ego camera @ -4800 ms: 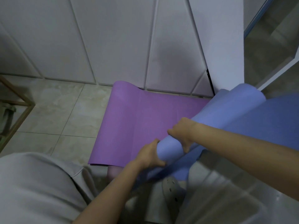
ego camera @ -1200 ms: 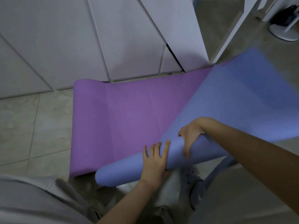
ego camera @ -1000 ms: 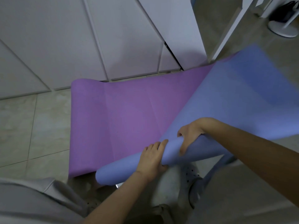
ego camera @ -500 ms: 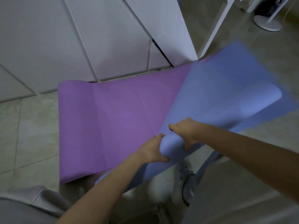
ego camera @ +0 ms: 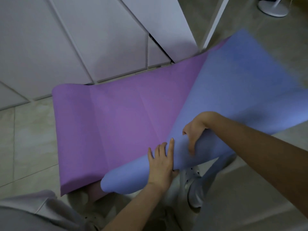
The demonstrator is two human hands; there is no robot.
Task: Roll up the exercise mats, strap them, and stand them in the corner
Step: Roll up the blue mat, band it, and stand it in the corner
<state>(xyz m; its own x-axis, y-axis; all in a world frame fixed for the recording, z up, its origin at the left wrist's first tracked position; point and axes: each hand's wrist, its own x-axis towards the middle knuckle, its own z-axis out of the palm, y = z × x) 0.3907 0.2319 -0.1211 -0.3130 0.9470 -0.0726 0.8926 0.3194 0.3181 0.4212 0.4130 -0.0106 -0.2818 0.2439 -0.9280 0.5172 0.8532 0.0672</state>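
A blue exercise mat [ego camera: 236, 90] stretches from my feet toward the upper right, its near end wound into a roll [ego camera: 130, 179] held off the floor. My left hand [ego camera: 161, 162] lies flat on top of the roll with its fingers straight. My right hand [ego camera: 195, 130] grips the roll's upper edge, fingers curled over it and thumb pointing down the front. Under the blue mat a purple mat [ego camera: 113, 127] lies unrolled on the tiles, its far left end curling up.
White cabinet doors [ego camera: 93, 34] stand behind the mats, one door [ego camera: 160, 22] ajar. A white fan base [ego camera: 273, 7] sits at the top right. My pale clogs [ego camera: 193, 182] stand under the roll. Grey clothing [ego camera: 25, 214] fills the lower left. Bare tiles [ego camera: 26, 139] lie left.
My left hand has gone from curled around the roll to lying flat on it with straight fingers. The roll has turned and grown thicker. The view has shifted slightly.
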